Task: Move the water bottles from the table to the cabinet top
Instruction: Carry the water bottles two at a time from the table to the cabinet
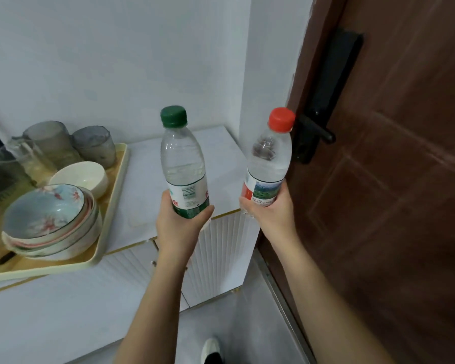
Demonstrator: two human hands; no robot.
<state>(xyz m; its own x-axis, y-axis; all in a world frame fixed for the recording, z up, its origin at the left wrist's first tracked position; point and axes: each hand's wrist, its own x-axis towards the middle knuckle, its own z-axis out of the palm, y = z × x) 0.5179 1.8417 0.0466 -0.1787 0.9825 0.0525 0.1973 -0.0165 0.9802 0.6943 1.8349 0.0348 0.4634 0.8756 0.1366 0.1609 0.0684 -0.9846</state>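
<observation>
I hold two clear plastic water bottles upright above the white cabinet top [142,179]. My left hand [179,227] grips the lower half of the green-capped bottle [181,158], which has a green and white label. My right hand [269,214] grips the base of the red-capped bottle [271,158], which has a red label with a landscape picture. Both bottles hang in the air over the cabinet's right part, near its front edge, and do not touch it.
A cream tray [116,206] on the cabinet's left holds stacked patterned bowls [50,219], a white bowl [82,177] and grey cups [95,145]. A brown door [392,179] with a black handle [318,132] stands at the right. White walls close the corner behind.
</observation>
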